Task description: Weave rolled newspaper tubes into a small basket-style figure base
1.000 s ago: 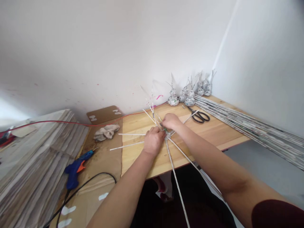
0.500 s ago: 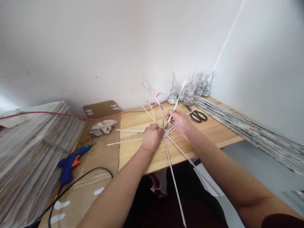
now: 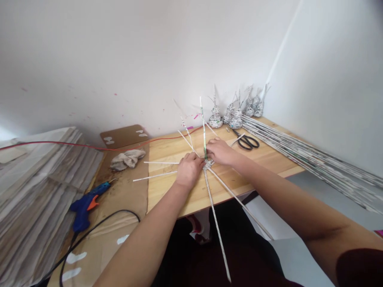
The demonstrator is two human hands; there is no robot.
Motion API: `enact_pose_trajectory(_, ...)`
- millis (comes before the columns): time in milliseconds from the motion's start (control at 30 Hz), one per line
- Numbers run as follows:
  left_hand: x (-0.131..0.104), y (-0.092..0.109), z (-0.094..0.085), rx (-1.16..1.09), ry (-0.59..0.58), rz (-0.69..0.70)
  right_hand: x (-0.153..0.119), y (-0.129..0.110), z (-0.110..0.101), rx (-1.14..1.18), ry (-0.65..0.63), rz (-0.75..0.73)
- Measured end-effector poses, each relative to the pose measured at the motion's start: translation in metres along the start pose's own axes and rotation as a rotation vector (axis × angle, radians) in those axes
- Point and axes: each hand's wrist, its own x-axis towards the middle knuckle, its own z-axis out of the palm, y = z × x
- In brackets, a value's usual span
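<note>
Swung near-upright, the green-and-white rolled-paper strip [image 3: 204,133] rises between the curled left hand [image 3: 189,169] and nearer, half-closed right hand [image 3: 220,151] — both by the woven paper hub [image 3: 207,164], grips hidden.

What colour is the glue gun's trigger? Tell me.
The trigger is orange, showing best in the head view.

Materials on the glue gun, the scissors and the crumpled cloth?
Glue gun: likely plastic, smooth blue body, orange trigger.
Scissors: dark handles, coated metal or plastic, can't tell which.
Crumpled cloth: probably woven fabric, matte, off-white, soft folds, brownish stains.
</note>
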Motion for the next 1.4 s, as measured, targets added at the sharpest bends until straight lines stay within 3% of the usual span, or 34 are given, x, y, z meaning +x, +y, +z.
enact_pose_trajectory(233, 0.000, -0.003, 0.003, -0.029, 0.031, 0.027, 0.004, 0.001, -0.006, 0.089, -0.124, -0.025)
enact_pose_trajectory(467, 0.000, -0.003, 0.004, -0.012, 0.033, 0.021, 0.005, 0.005, -0.008, 0.096, -0.118, 0.017)
enact_pose_trajectory(733, 0.000, -0.003, 0.005, 0.010, 0.028, 0.017, 0.002, 0.004, -0.012, -0.042, -0.136, -0.198)
enact_pose_trajectory(1033, 0.000, -0.002, 0.003, 0.021, 0.021, 0.013, -0.001, -0.022, -0.034, -0.053, -0.236, 0.047)
enact_pose_trajectory(1167, -0.001, -0.002, 0.003, 0.033, 0.026, 0.007, 0.002, -0.025, -0.031, 0.002, -0.229, 0.202)
enact_pose_trajectory(1400, -0.001, -0.002, 0.005, 0.042, 0.029, -0.008, 0.007, -0.024, -0.027, -0.012, -0.276, 0.279)
